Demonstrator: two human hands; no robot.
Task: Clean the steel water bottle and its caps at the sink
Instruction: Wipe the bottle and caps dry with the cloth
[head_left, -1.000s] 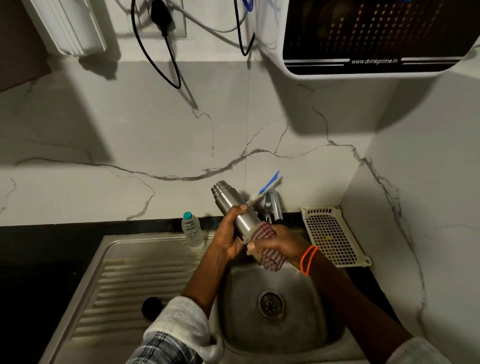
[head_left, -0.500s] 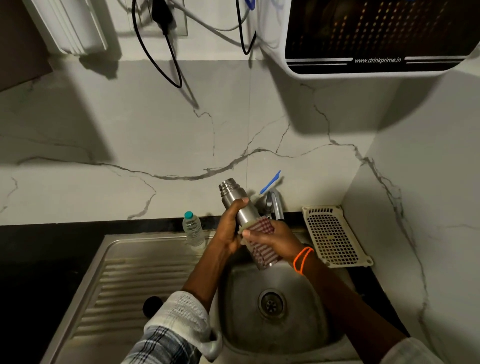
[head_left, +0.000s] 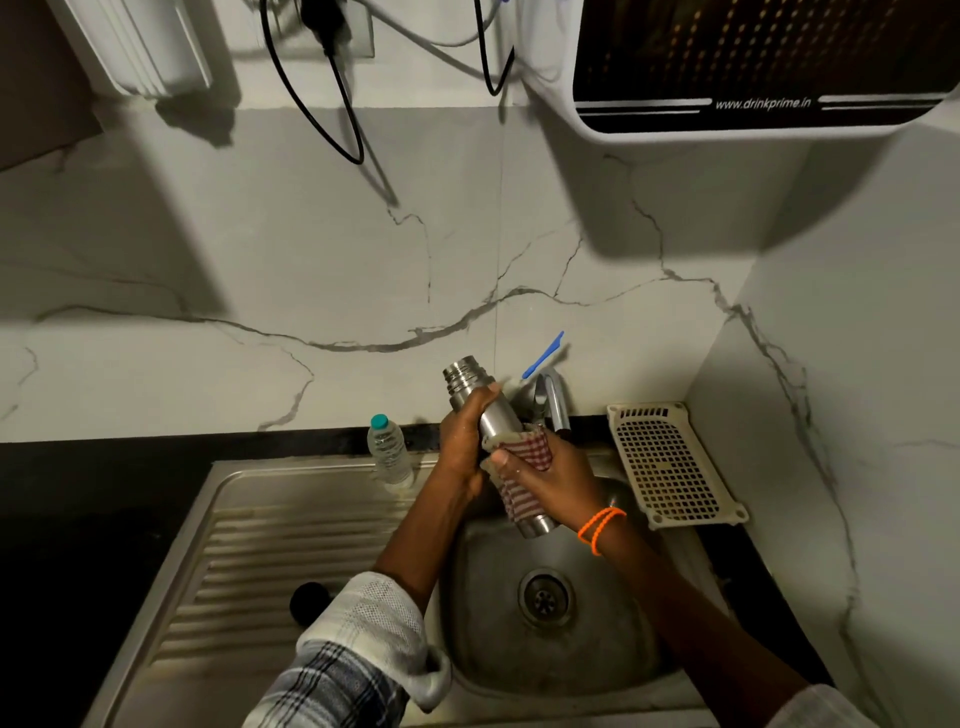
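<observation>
**Wiping the steel bottle over the sink**

Both hands are on the steel bottle (head_left: 493, 415), held tilted above the sink basin (head_left: 597, 649), mouth end up and away from the person, base down toward the drain (head_left: 545, 597). Left hand (head_left: 462, 447) is curled round the upper body just under the threaded neck. Right hand (head_left: 550, 480) is wrapped round the lower half, w/ a red-checked cloth (head_left: 527, 457) squeezed between palm and steel. No cap on the bottle; a dark round thing (head_left: 307, 603) left of the left forearm, on the draining board, may be 1 of the caps, can't confirm.

To do it well, probably: left hand firm as the anchor, right hand twists and slides the cloth the full length incl. the base rim. Threads need their own pass. Wet steel is slippery, so stay over the basin.

Tap (head_left: 553, 402) sits just behind the hands; running or not, can't tell.

Writing: appliance (head_left: 753, 67) on the wall above and beyond the hands reads "www.drinkprime.in". Plastic bottle (head_left: 388, 452) left of the left hand: no label readable.
</observation>
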